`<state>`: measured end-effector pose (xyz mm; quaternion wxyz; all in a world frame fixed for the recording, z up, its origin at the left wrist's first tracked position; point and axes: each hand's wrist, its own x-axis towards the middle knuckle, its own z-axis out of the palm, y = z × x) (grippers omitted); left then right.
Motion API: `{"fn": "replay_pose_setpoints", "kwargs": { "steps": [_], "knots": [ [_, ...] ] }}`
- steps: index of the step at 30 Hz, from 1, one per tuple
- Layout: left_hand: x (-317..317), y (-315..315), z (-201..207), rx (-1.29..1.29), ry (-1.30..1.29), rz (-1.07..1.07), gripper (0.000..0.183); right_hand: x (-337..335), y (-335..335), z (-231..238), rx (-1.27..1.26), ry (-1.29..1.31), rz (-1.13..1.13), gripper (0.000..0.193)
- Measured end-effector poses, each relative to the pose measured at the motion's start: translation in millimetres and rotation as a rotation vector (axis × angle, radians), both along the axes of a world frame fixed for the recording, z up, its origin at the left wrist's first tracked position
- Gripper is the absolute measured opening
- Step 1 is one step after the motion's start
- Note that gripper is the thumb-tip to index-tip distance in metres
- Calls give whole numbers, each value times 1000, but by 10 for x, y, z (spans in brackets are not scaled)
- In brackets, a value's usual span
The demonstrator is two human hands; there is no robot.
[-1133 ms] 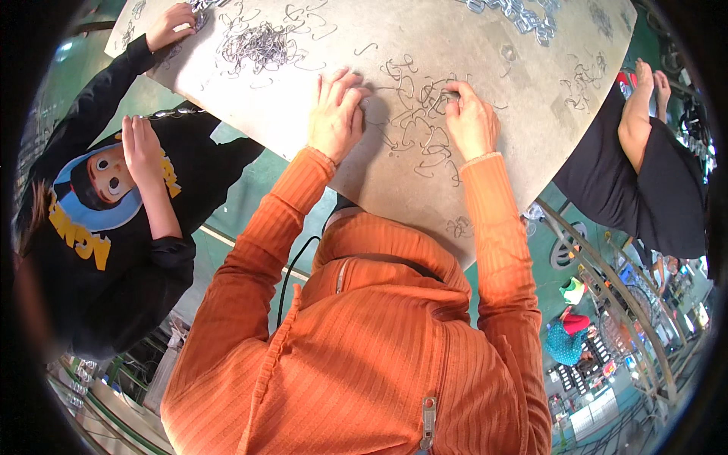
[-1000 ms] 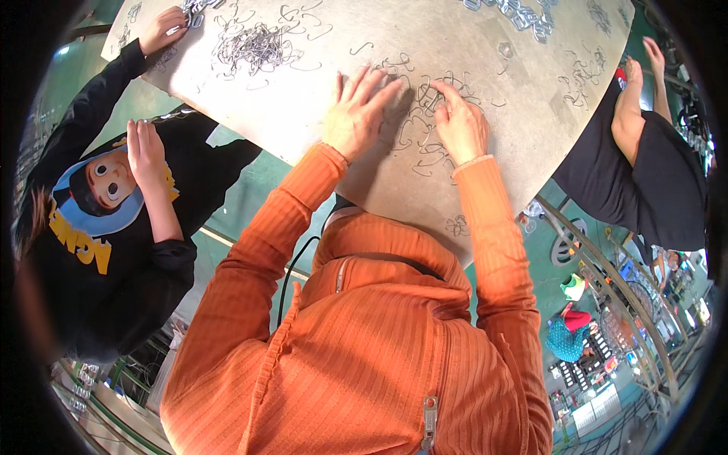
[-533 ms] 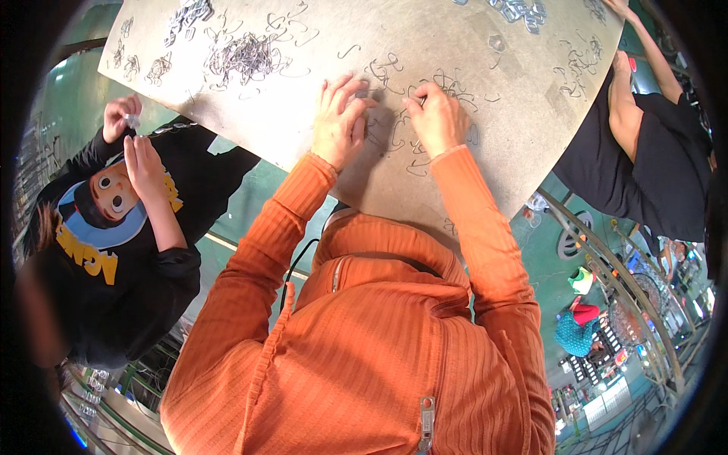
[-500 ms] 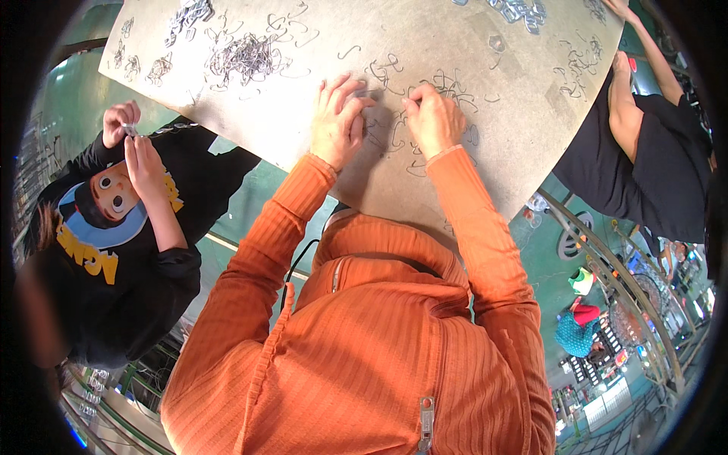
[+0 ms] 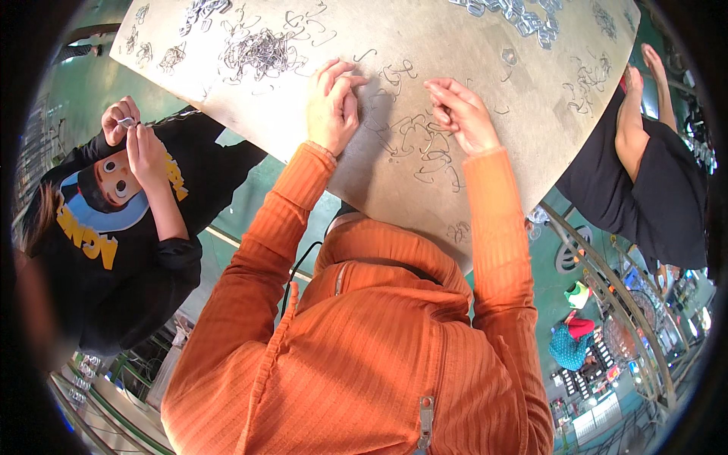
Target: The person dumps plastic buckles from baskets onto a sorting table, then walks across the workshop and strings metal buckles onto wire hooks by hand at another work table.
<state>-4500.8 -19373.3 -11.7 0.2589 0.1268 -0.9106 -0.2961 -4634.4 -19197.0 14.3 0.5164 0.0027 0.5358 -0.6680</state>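
Observation:
My left hand (image 5: 331, 110) is at the table, its fingers curled in toward the thumb; whether anything is inside is hidden. To its right, my right hand (image 5: 464, 117) hovers over the table with thumb and forefinger pinched together, and nothing they might hold can be made out. Loose S-shaped wire hooks (image 5: 431, 144) are scattered between and below my hands. Beyond my left hand lies a dense heap of dark wire hooks (image 5: 262, 54). A single hook (image 5: 365, 55) sits apart, just past my left fingertips.
The pale tabletop (image 5: 523, 152) also bears shiny metal pieces (image 5: 531, 19) at the far right and more (image 5: 203, 11) at the far left. A person in black (image 5: 144, 155) handles a small metal piece at left. Another person's bare arm (image 5: 631, 114) is by the right edge.
My right hand has moved right and pulled off the hooks, uncovering several of them. My left hand has shifted slightly, its fingers more curled. The view has moved a little.

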Motion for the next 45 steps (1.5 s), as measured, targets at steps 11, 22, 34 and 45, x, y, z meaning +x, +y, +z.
{"fn": "replay_pose_setpoints", "kwargs": {
  "steps": [11,22,34,45],
  "knots": [
    [393,-17,-47,83,6,135,24,6,-433,-317,745,1427,334,14],
    [-55,64,-71,111,-70,-20,20,-118,215,33,466,125,384,14],
    [16,162,-67,158,-44,15,17,1038,1464,104,603,719,990,11],
    [-3,417,6,154,-31,-80,17,1383,1562,425,608,879,655,12]
  ]
}}
